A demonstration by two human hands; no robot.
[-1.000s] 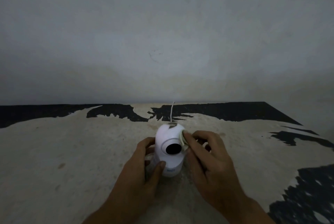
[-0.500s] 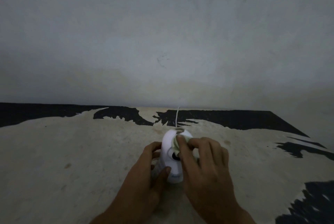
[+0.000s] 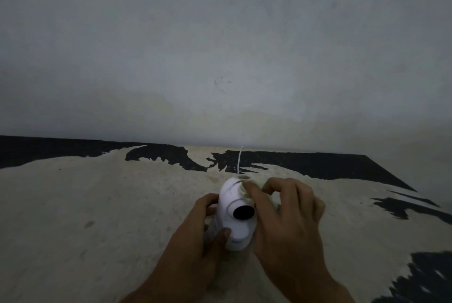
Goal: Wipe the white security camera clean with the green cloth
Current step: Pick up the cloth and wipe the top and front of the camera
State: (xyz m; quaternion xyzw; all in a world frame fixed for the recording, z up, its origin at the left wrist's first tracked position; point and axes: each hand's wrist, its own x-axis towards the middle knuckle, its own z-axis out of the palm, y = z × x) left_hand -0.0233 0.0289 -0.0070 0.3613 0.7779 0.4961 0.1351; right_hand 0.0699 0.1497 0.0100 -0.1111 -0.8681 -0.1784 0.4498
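Wiping well underway on the worn tabletop (image 3: 97, 205): right hand (image 3: 288, 224), fingers curled on the bunched green cloth (image 3: 245, 189), now moved off the dark lens (image 3: 243, 212) to the white security camera (image 3: 234, 217) dome's top, left hand (image 3: 195, 234) wrapped round the base, steadying.

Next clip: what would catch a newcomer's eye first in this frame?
The bright white security camera with its black lens, standing low in the middle of the dim frame on a worn table whose pale surface has peeled to black patches. The left hand grips its base while the right hand presses a pale green cloth against its upper right side. A thin white cable runs from behind it toward the bare grey wall.
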